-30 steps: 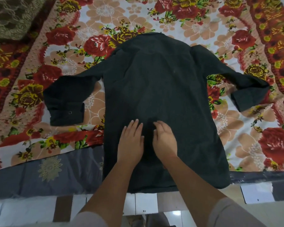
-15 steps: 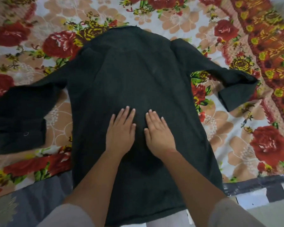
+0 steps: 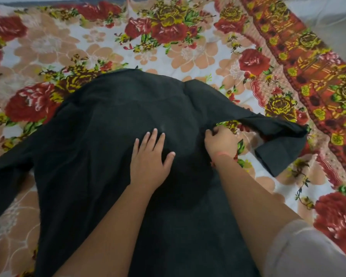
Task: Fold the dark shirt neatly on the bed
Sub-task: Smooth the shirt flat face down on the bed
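The dark shirt (image 3: 100,140) lies back-side up on the bed (image 3: 168,54), collar end away from me, sleeves spread to both sides. My left hand (image 3: 151,156) rests flat on the middle of the shirt's back, fingers apart. My right hand (image 3: 221,141) is at the shirt's right edge near the armpit, fingers pinched on the fabric. The right sleeve (image 3: 276,140) is slightly lifted beside that hand and its cuff hangs down to the right. The left sleeve (image 3: 6,176) runs off toward the left edge of view.
A flowered sheet with red and yellow roses covers the bed. A red patterned border band (image 3: 316,80) runs along the right side. Beyond it, at the top right, is a pale surface (image 3: 336,19).
Both hands lay flat side by side on the shirt's back. My right hand has since slid right to the shirt's edge and pinched the fabric; my left hand moved a little upward. The view has moved closer.
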